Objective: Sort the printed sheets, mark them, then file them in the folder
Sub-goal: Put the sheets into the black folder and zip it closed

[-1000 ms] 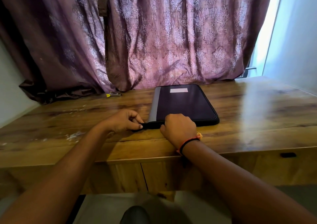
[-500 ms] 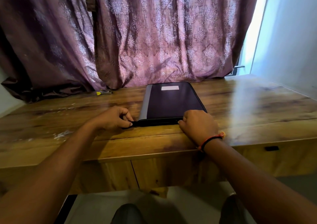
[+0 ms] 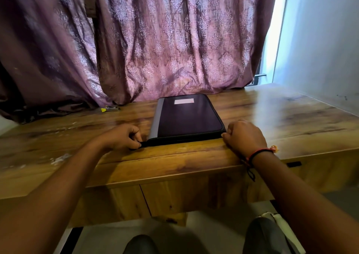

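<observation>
L hand (image 3: 120, 137) pinched the black tab (image 3: 142, 144) at the folder's near-left corner. R hand (image 3: 244, 135) sat curled against the near-right corner (whether it gripped a zip pull, can't tell). Folder (image 3: 186, 115) lay closed, flat on the table (image 3: 291, 117) btwn both hands, long axis running away twd the curtain (image 3: 174, 39).

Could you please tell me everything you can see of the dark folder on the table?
The folder is a dark, padded-looking case lying flat with its cover down on the wooden table. A grey strip runs down its left side and a pale label sits near the far edge. The left hand pinches a black tab at its near left corner; the right hand holds the near right corner.
</observation>
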